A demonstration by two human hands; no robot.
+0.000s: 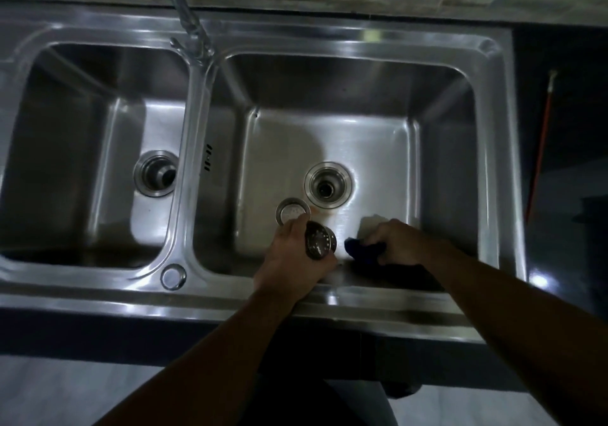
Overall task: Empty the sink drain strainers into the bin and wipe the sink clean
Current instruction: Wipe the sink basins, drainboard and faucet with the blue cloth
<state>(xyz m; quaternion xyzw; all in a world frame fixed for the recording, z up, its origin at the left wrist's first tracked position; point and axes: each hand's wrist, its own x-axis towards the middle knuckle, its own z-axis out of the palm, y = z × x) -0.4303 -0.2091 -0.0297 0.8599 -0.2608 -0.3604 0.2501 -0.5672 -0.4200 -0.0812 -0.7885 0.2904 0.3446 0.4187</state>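
A steel double sink point(329, 297) fills the view. In the right basin my left hand point(292, 261) grips a perforated metal drain strainer point(320, 239), tilted on its side near the front wall. A second strainer point(292, 211) sits upright on the basin floor just beyond my fingers. The right drain point(328, 185) is open, with nothing in it. My right hand point(394, 241) presses a dark blue cloth point(362, 249) against the basin floor at the front. The left basin's drain point(156, 177) is also without a strainer.
A chrome tap point(194, 27) rises between the basins at the back. A round overflow fitting point(173, 276) sits on the front rim. Dark counter point(559, 162) lies to the right with a thin red rod point(541, 149) on it. A tiled wall runs behind.
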